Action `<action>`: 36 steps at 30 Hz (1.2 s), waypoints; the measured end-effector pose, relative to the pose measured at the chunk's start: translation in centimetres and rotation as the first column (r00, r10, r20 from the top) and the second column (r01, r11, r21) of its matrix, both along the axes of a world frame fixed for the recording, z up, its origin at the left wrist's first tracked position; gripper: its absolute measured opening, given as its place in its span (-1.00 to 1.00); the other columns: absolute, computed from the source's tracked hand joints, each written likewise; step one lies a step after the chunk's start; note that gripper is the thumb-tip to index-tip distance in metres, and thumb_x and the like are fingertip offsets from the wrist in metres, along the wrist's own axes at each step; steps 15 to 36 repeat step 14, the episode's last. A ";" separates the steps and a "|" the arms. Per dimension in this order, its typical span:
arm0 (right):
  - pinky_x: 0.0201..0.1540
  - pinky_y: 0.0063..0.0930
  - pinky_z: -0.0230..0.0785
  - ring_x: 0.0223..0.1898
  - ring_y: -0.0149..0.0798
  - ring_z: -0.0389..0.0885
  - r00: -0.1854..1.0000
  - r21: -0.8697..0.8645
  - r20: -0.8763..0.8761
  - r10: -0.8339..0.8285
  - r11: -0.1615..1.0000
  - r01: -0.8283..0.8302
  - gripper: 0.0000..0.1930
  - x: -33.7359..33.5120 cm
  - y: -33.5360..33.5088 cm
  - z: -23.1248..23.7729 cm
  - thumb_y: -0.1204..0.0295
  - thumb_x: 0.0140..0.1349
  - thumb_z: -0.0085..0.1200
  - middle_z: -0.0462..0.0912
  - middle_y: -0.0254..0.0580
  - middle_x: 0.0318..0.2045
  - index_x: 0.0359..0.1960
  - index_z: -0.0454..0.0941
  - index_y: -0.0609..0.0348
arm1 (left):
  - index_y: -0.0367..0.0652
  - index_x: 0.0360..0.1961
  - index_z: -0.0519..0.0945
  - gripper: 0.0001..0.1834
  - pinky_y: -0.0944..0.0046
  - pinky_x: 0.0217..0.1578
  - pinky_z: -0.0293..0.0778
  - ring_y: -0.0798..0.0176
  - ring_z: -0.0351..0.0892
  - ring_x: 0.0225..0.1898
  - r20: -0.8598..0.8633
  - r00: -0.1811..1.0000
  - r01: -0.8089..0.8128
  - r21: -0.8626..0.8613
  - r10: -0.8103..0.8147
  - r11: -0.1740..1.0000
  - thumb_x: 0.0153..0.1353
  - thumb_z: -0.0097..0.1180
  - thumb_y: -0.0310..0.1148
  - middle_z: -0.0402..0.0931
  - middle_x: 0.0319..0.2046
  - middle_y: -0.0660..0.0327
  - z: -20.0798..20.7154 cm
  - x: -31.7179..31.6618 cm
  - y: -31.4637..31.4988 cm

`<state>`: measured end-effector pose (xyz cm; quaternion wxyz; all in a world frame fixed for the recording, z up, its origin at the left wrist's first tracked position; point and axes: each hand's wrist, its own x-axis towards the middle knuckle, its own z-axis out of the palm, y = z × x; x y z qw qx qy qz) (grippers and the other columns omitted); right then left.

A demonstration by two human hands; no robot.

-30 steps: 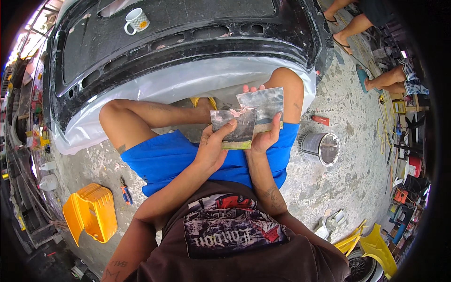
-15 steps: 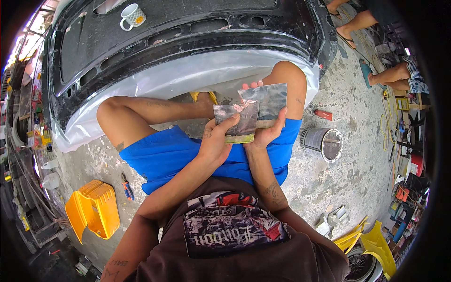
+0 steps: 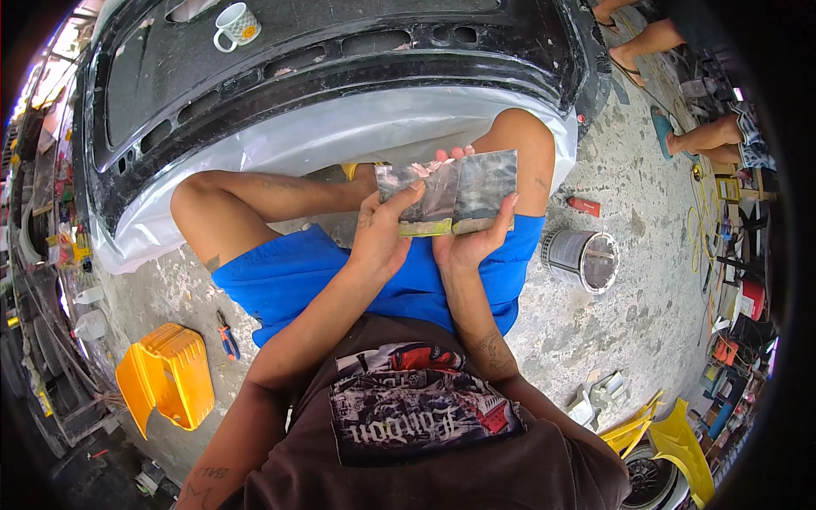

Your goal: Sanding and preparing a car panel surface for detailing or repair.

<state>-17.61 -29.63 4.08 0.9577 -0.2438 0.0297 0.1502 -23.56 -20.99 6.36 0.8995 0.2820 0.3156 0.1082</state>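
My left hand [image 3: 380,240] grips a flat metal putty spreader [image 3: 438,202], thumb on its face. Pink putty [image 3: 427,168] is smeared along the far part of that blade, and a yellow-green strip runs along its near edge. In my right hand [image 3: 469,247] rests a second metal putty spreader [image 3: 488,187], grey and smudged, with my fingertips curled over its far edge and my thumb at its right side. The two blades lie edge to edge above my lap; whether they overlap slightly I cannot tell.
Ahead lies a black car panel [image 3: 331,64] over plastic sheeting [image 3: 340,119], with a mug [image 3: 238,27] on it. A can [image 3: 585,260] and a red tube [image 3: 585,206] stand right. Pliers [image 3: 228,337] and a yellow plastic part [image 3: 174,378] lie left. Another person's legs [image 3: 714,144] show far right.
The spreader in my left hand has shifted left and slightly away from me. Its blade covered part of the other one before; now the two sit side by side.
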 end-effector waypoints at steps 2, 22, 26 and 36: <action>0.41 0.05 0.09 0.34 0.20 0.30 1.000 0.007 -0.008 0.003 1.000 -0.003 -0.12 0.1 0.0 0.0 -0.22 0.38 -0.29 0.35 0.19 0.29 0.38 0.12 0.41 | -0.27 -0.04 0.60 -0.73 0.24 0.03 0.47 0.29 0.59 -0.03 -0.010 1.000 0.017 0.014 -0.017 1.000 0.25 0.24 -0.43 0.63 -0.07 0.18 0.4 0.0 0.4; 0.48 -0.04 0.01 0.42 0.05 0.24 0.989 -0.165 -0.031 0.141 0.976 -0.144 -0.32 0.2 -0.8 1.3 0.06 0.46 -0.17 0.23 0.06 0.42 0.49 -0.02 0.09 | -0.36 0.15 0.50 -0.52 0.18 0.18 0.40 0.20 0.58 0.05 0.059 0.998 -0.055 0.515 0.028 0.855 0.30 0.25 -0.28 0.57 0.06 0.06 2.3 -2.5 5.3; 0.48 -0.04 0.01 0.42 0.05 0.24 0.989 -0.165 -0.031 0.141 0.976 -0.144 -0.32 0.2 -0.8 1.3 0.06 0.46 -0.17 0.23 0.06 0.42 0.49 -0.02 0.09 | -0.36 0.15 0.50 -0.52 0.18 0.18 0.40 0.20 0.58 0.05 0.059 0.998 -0.055 0.515 0.028 0.855 0.30 0.25 -0.28 0.57 0.06 0.06 2.3 -2.5 5.3; 0.48 -0.04 0.01 0.42 0.05 0.24 0.989 -0.165 -0.031 0.141 0.976 -0.144 -0.32 0.2 -0.8 1.3 0.06 0.46 -0.17 0.23 0.06 0.42 0.49 -0.02 0.09 | -0.36 0.15 0.50 -0.52 0.18 0.18 0.40 0.20 0.58 0.05 0.059 0.998 -0.055 0.515 0.028 0.855 0.30 0.25 -0.28 0.57 0.06 0.06 2.3 -2.5 5.3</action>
